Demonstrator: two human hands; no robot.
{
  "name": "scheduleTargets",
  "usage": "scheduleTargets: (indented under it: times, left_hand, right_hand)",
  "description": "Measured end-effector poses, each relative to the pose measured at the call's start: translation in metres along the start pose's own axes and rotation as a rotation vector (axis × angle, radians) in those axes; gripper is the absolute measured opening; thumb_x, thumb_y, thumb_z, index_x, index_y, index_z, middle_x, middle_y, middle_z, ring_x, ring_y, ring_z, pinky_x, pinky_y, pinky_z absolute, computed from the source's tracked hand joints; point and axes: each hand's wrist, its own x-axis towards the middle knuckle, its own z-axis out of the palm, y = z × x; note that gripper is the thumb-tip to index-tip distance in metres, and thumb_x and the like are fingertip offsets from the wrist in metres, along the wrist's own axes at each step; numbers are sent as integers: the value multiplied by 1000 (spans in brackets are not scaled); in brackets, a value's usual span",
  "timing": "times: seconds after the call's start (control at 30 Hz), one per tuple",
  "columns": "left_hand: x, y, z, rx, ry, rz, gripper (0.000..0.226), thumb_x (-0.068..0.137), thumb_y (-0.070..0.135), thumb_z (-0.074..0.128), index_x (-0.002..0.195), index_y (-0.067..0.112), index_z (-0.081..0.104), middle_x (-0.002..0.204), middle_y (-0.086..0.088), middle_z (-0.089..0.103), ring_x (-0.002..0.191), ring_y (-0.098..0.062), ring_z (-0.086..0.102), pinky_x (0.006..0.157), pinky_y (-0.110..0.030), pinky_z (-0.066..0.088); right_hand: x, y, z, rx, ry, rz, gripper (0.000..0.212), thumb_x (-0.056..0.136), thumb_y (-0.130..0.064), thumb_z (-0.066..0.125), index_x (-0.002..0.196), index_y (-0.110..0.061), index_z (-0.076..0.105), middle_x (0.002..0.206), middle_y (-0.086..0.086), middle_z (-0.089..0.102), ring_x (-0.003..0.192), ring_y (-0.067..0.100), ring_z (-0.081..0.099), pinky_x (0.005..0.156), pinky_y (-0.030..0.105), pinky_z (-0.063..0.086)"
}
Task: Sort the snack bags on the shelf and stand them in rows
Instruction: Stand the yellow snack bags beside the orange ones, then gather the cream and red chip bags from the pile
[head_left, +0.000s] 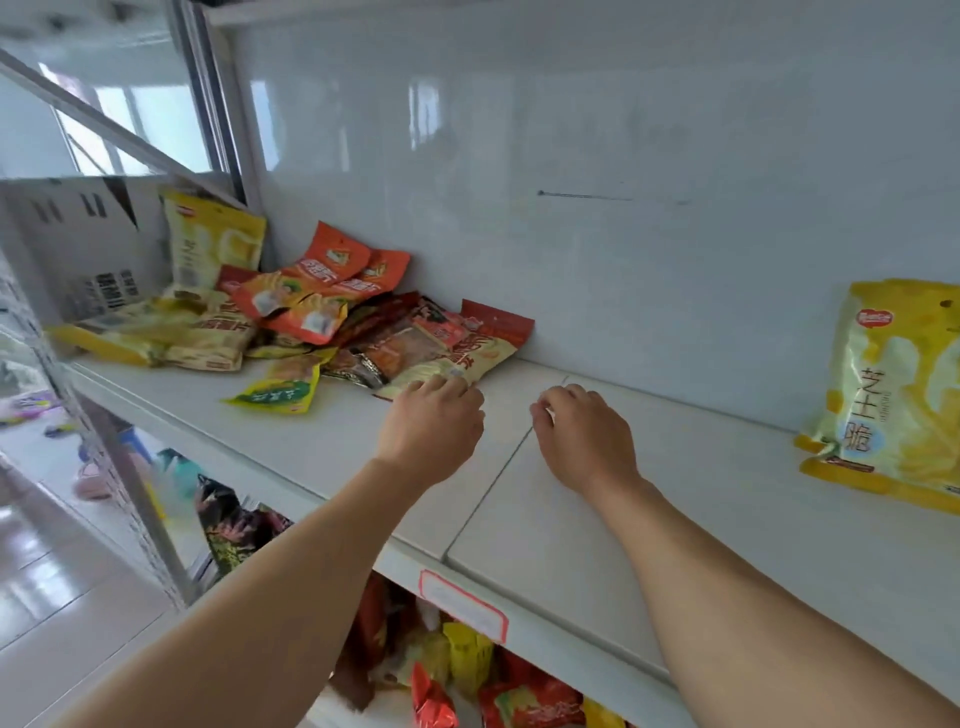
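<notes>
A jumbled pile of snack bags (311, 317) lies flat at the left of the white shelf (597, 519): orange, red, yellow and green packs. My left hand (434, 421) reaches to the pile's right end, and its fingers curl over the near edge of a red-and-cream bag (483, 348) that lies flat. My right hand (582, 436) hovers just above the bare shelf to the right, fingers loosely curled, holding nothing. One yellow bag (898, 384) stands upright against the back wall at the far right. Another yellow bag (213, 239) leans upright behind the pile.
A glossy white back panel (623, 208) closes the shelf behind. A white perforated crate (88, 244) stands at the far left. The shelf below holds more red and yellow snack bags (467, 670). A price label (462, 605) sticks to the shelf's front edge.
</notes>
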Motion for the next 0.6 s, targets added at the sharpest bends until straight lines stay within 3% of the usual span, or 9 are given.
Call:
scheduleTargets:
  times: [0.13, 0.3, 0.43, 0.6]
  left_hand:
    - [-3, -65, 6, -8, 11, -19, 10, 78, 28, 77, 78, 19, 72, 80, 0, 69, 76, -26, 68, 65, -36, 54]
    - [6, -133, 23, -107, 29, -30, 12, 88, 26, 66, 90, 17, 72, 92, -2, 71, 87, -28, 66, 68, -38, 52]
    - [29, -160, 36, -201, 72, -71, 17, 93, 25, 61, 83, 14, 69, 84, -3, 67, 80, -29, 64, 59, -34, 42]
    - [54, -174, 49, -297, 29, -148, 26, 98, 32, 49, 106, 16, 68, 109, 1, 65, 101, -23, 60, 64, -29, 36]
  right_hand:
    - [34, -56, 28, 79, -26, 82, 28, 101, -34, 40, 102, -18, 64, 104, 0, 63, 97, 22, 58, 69, 32, 45]
    - [74, -112, 61, 179, -23, 282, 28, 99, -40, 42, 99, -21, 64, 102, -2, 64, 93, 19, 58, 71, 32, 48]
    - [97, -126, 82, 218, -4, 452, 38, 99, -47, 43, 117, -19, 61, 120, 3, 59, 109, 24, 56, 79, 35, 48]
    - [118, -125, 97, 213, 107, 667, 57, 95, -56, 49, 133, -14, 52, 140, 12, 45, 128, 34, 43, 99, 47, 43]
